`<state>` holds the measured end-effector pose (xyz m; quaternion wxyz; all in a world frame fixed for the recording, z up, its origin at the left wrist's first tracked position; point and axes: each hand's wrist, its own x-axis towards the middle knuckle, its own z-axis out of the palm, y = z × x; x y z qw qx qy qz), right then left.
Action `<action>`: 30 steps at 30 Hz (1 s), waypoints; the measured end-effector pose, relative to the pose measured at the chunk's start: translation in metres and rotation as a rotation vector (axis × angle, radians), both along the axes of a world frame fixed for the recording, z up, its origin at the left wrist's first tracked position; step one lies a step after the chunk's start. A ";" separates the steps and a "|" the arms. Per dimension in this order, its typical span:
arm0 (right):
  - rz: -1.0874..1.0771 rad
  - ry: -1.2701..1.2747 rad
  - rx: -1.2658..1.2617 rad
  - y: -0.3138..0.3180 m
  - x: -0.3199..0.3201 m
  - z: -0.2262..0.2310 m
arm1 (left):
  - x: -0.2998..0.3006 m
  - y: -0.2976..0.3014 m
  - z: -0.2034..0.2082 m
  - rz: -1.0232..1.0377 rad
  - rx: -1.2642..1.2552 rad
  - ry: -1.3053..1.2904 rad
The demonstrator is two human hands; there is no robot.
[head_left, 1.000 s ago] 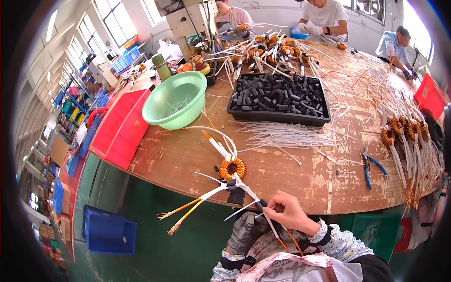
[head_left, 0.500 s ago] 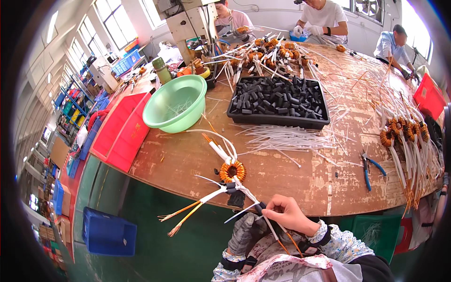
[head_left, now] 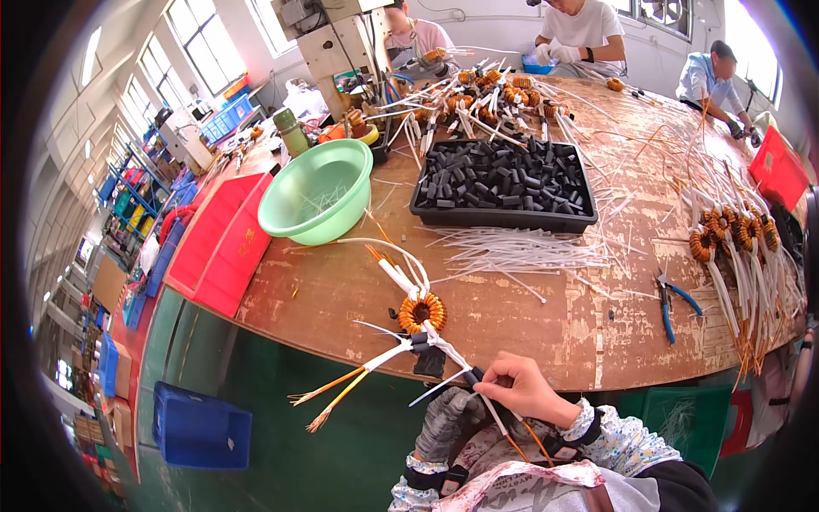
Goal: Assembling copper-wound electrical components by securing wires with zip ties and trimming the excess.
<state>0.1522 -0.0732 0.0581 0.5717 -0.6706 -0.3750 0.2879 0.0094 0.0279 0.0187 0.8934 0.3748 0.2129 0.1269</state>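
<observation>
From here, my right hand's grip is pinched on a white lead beside its black tube. My left hand curls below, its hold unclear to me. The copper coil lies near the desk's front edge.

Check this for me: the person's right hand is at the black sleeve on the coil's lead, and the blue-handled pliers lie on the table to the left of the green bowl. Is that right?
Not quite: in the head view, the blue-handled pliers lie on the table to the right of the green bowl. The right hand is indeed at the black sleeve on the coil's lead.
</observation>
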 end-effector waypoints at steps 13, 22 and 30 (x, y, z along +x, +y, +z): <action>0.032 -0.660 0.170 0.001 -0.010 0.001 | -0.005 0.001 0.006 -0.010 -0.009 -0.319; 0.175 0.116 -0.218 -0.021 -0.005 -0.005 | 0.004 0.013 0.029 0.062 0.555 -0.223; 0.292 1.132 -0.059 -0.027 -0.012 -0.012 | 0.002 0.020 0.003 -0.010 0.205 -0.319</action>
